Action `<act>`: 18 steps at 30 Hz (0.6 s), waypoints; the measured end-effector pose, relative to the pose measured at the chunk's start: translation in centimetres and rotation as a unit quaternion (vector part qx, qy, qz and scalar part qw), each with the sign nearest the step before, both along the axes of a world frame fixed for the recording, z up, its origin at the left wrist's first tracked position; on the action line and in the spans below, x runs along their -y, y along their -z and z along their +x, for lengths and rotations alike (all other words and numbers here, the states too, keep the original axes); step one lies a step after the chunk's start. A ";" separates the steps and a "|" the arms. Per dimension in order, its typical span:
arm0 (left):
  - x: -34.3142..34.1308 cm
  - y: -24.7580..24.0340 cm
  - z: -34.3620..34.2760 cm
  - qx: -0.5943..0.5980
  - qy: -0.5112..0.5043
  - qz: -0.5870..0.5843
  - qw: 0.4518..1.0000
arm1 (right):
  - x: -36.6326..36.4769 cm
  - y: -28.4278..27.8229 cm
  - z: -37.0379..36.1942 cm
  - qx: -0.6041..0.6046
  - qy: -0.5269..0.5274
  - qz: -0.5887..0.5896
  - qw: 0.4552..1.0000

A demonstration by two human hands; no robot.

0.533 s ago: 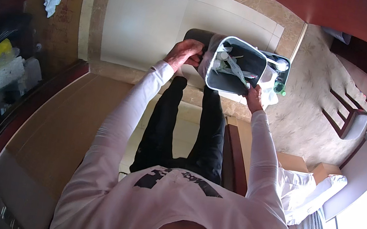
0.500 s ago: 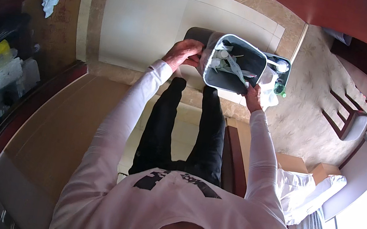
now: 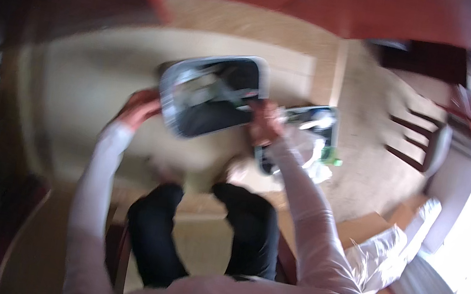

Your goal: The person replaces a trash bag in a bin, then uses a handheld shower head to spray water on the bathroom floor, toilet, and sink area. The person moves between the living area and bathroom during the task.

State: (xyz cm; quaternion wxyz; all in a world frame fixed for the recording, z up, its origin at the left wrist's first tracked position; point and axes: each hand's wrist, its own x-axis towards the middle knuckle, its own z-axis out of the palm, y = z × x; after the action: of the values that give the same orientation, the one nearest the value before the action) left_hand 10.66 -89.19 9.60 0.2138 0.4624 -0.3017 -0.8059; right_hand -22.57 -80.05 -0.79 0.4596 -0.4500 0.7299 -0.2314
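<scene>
A dark rectangular trash bin (image 3: 215, 118) with a pale rim is gripped between my two hands, its mouth facing up towards me. White and grey rubbish (image 3: 199, 87) lies inside it, smeared by motion. My left hand (image 3: 142, 106) is closed at the bin's left side. On the opposite side my right hand (image 3: 265, 124) has its fingers over the rim. Just right of that hand stands a second dark bin (image 3: 336, 125), heaped with a white plastic bag (image 3: 307, 150) and a green bottle-like piece (image 3: 331, 157).
Pale tiles (image 3: 81, 92) with a brown border spread around my feet. A stool (image 3: 436, 148) lies or stands to the right, legs pointing left. Cardboard boxes (image 3: 365, 228) and white plastic wrap (image 3: 381, 256) are at the lower right. Red panels (image 3: 331, 8) run along the far side.
The bin has moved left with both hands, apart from the second bin. My view has shifted, and my legs have moved forward onto the tiles.
</scene>
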 end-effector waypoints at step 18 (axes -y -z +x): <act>11.2 17.3 8.2 0.124 -0.080 -0.265 0.953 | 16.2 -4.2 5.9 0.103 0.009 -0.044 0.994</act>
State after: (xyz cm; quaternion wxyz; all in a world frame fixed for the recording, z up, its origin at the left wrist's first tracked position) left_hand 18.81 -100.41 -7.66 0.3535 0.5083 -0.4901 -0.6136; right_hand -16.66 -96.25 3.45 0.5096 -0.4375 0.6717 -0.3126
